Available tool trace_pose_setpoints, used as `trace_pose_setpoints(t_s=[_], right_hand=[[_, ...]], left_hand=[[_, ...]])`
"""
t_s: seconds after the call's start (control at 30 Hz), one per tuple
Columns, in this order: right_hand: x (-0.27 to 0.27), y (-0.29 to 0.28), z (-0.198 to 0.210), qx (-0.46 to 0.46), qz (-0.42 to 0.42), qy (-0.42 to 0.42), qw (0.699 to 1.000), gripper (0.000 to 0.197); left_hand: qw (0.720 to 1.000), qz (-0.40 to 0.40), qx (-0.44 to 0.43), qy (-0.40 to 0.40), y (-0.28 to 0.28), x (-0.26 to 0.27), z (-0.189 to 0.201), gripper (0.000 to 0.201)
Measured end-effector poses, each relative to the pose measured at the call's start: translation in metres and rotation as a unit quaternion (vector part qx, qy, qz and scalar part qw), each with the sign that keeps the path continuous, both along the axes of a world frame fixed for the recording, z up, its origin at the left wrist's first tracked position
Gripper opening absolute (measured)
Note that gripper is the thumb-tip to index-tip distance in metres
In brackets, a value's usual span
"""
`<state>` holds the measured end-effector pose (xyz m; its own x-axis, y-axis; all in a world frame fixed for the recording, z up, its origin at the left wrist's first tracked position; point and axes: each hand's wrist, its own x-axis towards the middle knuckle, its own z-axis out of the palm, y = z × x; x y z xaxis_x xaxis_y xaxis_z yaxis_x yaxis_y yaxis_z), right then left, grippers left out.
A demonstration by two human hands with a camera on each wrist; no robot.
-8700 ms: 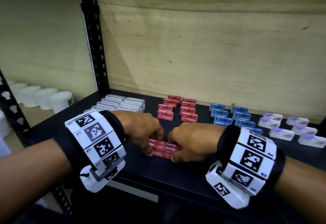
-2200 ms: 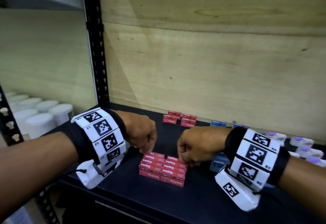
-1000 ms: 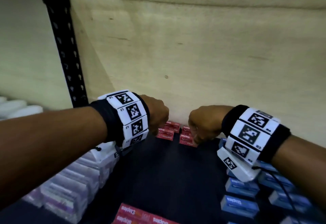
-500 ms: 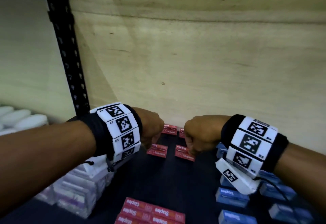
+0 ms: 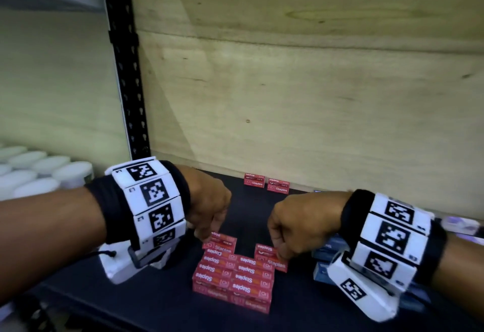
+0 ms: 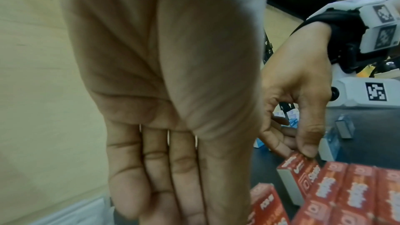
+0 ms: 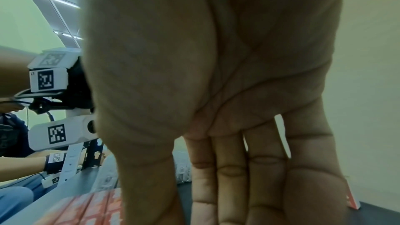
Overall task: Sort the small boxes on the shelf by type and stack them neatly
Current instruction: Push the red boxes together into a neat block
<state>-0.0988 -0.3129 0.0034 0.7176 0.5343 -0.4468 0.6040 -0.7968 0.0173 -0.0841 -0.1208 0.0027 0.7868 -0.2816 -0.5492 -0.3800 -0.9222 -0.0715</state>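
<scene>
Head view, red stack (image 5: 234,278): staple boxes piled at the black shelf (image 5: 146,297) front edge, between both wrists.
Left hand (image 5: 209,207): fingers curled down, pinching a red box (image 5: 221,243) at the stack's back left.
Right hand (image 5: 298,223): thumb and fingers pinch another red box (image 5: 271,257).
Left wrist view: shows that pinch (image 6: 303,165) plainly.
Hidden: left fingertips; blue boxes (image 5: 327,250) mostly covered.

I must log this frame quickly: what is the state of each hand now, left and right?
Left hand: pinches a red staples box at the stack's far end.
Right hand: pinches another red staples box by its end.
</scene>
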Motion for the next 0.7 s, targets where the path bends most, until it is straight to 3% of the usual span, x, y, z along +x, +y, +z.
trace_pose_setpoints(t_s=[0.7], right_hand=[[-0.007, 0.009, -0.008, 0.049, -0.004, 0.051, 0.997, 0.017]], left_hand=[[0.999, 0.024, -0.031, 0.031, -0.017, -0.019, 0.003, 0.018]])
